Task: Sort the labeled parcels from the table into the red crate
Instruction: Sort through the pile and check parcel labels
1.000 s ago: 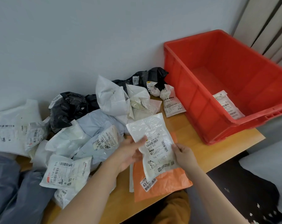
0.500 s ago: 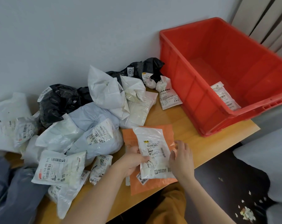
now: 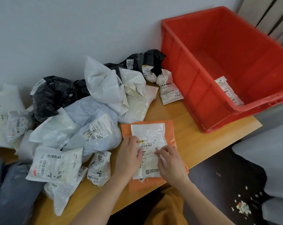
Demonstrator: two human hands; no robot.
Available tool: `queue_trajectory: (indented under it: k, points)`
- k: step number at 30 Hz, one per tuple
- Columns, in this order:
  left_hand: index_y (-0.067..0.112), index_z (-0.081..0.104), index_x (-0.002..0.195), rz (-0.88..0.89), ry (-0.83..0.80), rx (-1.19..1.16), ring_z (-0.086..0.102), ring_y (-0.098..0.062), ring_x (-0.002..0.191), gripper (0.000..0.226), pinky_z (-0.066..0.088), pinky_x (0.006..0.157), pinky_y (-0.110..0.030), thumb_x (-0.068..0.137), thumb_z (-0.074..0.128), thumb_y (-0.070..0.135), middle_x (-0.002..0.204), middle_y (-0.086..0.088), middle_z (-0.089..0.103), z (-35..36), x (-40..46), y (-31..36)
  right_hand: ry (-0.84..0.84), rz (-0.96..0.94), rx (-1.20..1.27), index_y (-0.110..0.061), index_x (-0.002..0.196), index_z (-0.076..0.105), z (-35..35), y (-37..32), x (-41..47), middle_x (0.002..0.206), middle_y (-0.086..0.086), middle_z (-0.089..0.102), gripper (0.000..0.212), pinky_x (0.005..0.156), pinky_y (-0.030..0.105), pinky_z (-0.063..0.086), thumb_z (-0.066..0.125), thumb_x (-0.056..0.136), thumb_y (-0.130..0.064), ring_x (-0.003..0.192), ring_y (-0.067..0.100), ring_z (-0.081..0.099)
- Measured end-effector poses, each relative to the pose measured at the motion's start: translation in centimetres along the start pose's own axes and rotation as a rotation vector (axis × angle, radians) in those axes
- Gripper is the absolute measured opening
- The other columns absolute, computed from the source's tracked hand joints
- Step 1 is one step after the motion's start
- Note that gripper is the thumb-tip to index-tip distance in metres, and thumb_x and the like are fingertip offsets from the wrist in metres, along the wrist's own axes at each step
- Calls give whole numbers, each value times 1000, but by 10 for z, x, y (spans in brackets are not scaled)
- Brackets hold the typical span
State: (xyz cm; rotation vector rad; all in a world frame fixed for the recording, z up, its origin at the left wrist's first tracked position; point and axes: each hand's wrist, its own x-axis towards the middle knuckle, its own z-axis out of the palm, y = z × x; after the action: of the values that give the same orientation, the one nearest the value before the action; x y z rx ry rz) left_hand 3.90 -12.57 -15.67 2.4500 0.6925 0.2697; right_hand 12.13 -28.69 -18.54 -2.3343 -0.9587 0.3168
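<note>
On the wooden table (image 3: 194,143), left of the red crate (image 3: 202,88), both hands, left hand (image 3: 129,158) and right hand (image 3: 171,163), press flat, relaxed fingers on a white labeled parcel (image 3: 149,137) atop an orange mailer (image 3: 169,127).

A parcel-sorting spot — barcoded courier bags (image 3: 95,132) heaped on a wooden table (image 3: 194,143) beside a red crate (image 3: 202,95).

Illumination was even, diffuse and bright; shadows were soft. Wide-angle distortion bowed the frame edges. Slight blur softened detail; plastic wrapping showed mild glare.
</note>
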Motion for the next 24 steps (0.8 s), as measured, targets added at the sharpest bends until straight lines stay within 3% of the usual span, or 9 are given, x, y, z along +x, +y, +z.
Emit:
queue_trajectory:
  k: [2,4,6,7,10,13,16,20,24]
  points:
    - [22,56,122,268,-190,186,51,-16,114,43,44,98,-35,85,67,42,126,5,53,-4,0,-7,6,-41,-23,-25,97,69,3,2,-5,100,-10,57,25,80,39,50,48,83,-26,92,15,53]
    - [31,36,147,258,-450,348,19,-15,145,71,20,118,-48,85,61,55,157,15,25,-2,-4,-12,-46,-13,-28,-31,99,70,8,5,-8,106,-15,58,26,91,41,47,52,83,-22,100,12,51]
    - [35,14,154,188,-559,396,-10,-12,149,83,2,121,-50,87,58,55,161,22,-4,3,-8,-16,-102,43,-32,-34,106,69,13,5,-7,114,-19,55,30,99,39,38,53,88,-17,110,10,45]
    - [36,10,154,163,-580,393,-15,-11,149,83,-2,121,-50,88,57,54,160,23,-9,6,-8,-16,-137,62,-41,-34,108,69,14,5,-5,116,-19,53,31,100,38,35,52,90,-15,112,10,44]
    - [33,19,154,135,-577,327,-10,-11,150,80,-1,122,-48,87,59,53,161,20,-1,8,-2,-10,-108,58,-43,-28,96,72,6,4,5,104,-14,58,30,89,38,43,53,86,-8,99,16,52]
    - [28,42,145,176,-395,263,10,-7,149,66,5,123,-40,87,59,54,160,12,20,1,2,-17,34,-67,-33,-21,82,74,3,3,6,89,-9,62,30,68,35,51,47,76,-12,84,18,56]
    - [28,45,144,165,-393,303,11,-8,149,61,0,122,-35,89,59,50,160,13,21,-1,-3,-25,-45,-144,-62,-25,85,77,11,-2,0,95,-9,64,37,72,31,50,42,75,-19,90,14,50]
    - [28,36,149,117,-482,376,-2,-14,151,61,1,122,-47,93,57,41,163,14,6,2,-3,-15,-129,-49,-84,-29,86,79,21,1,3,99,-10,64,37,76,35,50,46,76,-14,94,18,52]
    - [20,60,132,246,-434,379,25,-19,142,47,12,121,-41,89,63,40,152,5,35,-10,8,-9,-93,-42,-100,-23,80,79,7,-7,21,93,-8,67,33,73,39,53,51,70,-8,89,20,61]
